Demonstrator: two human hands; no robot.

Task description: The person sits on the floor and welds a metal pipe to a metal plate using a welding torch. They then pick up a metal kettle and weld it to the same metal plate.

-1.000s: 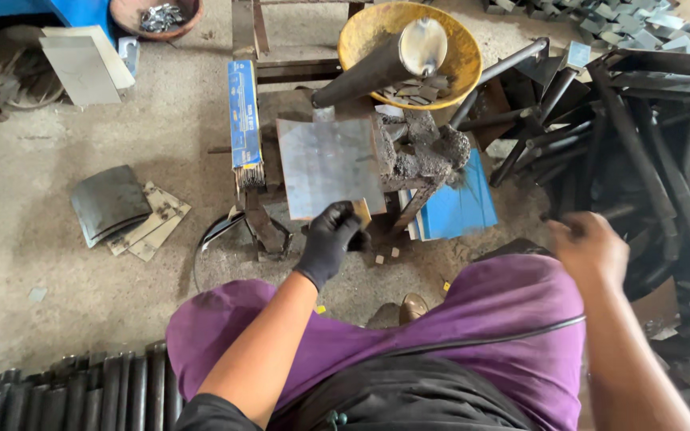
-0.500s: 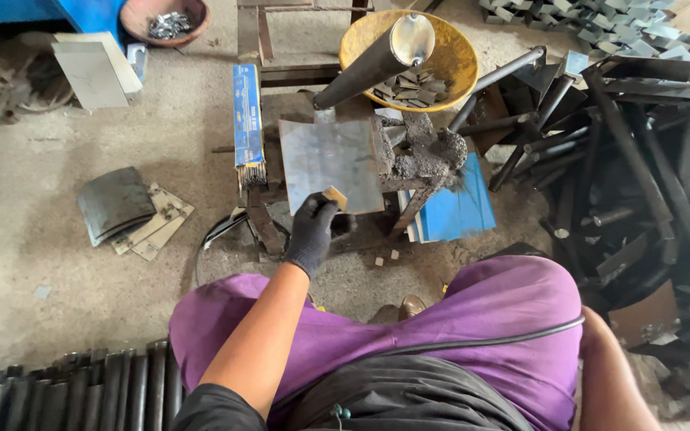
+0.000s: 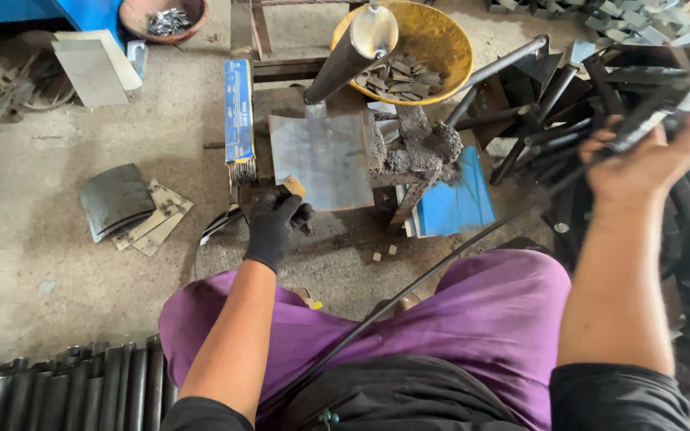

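Two hands were at work. Left hand (image 3: pixel 275 226), black-gloved, reached forward at centre frame, forearm running up from the lower left, fingers pinched shut on a small tan block (image 3: pixel 294 186) at the near edge of the grey steel plate (image 3: pixel 325 157). Right hand (image 3: pixel 643 159), bare, was raised at the right edge, forearm nearly vertical, fingers curled tight around a dark metal rod (image 3: pixel 655 107) over the pile of black bars (image 3: pixel 592 96). Yellow basin (image 3: pixel 449 49) of small metal pieces sat at top centre.
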